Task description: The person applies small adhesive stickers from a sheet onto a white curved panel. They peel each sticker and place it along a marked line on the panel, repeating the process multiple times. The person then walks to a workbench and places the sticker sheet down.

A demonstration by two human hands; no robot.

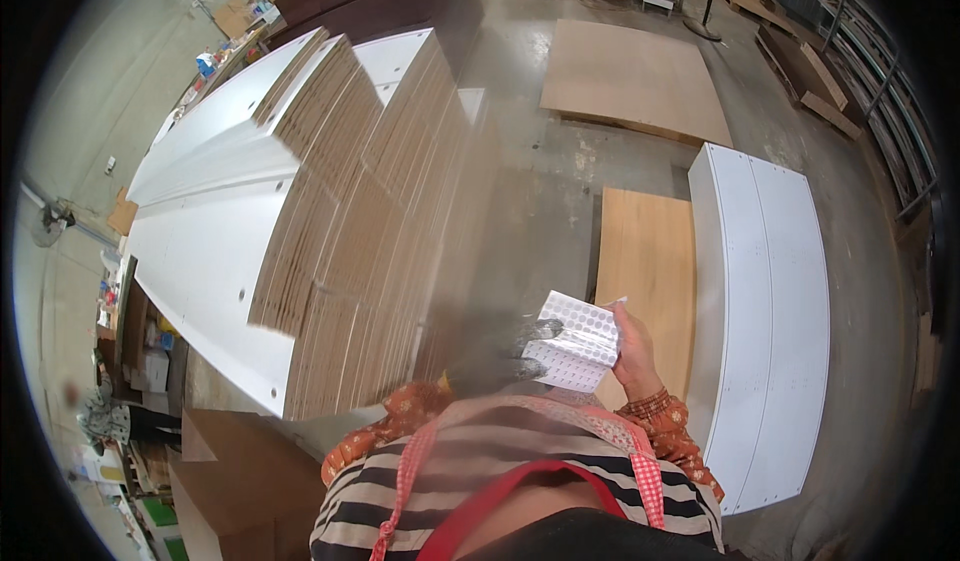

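My right hand (634, 347) is closed on a white sticker sheet (578, 339), gripping its right edge in front of my body. Rows of grey round dots cover the sheet, and a crease or fold runs across its middle. An orange patterned sleeve (402, 413) marks my left arm, bent in close to my waist. Beyond its cuff the left hand is lost in a blur, so its fingers do not show. The nearest thing on that side is a tall stack of white-faced boards (335, 291) with brown edges.
Low white panels (765, 331) lie to the right beside a wood-coloured board (648, 261). Farther off, a large brown board (635, 76) rests near the floor. A brown carton (245, 471) stands at the lower left, with another person (110, 416) beyond it.
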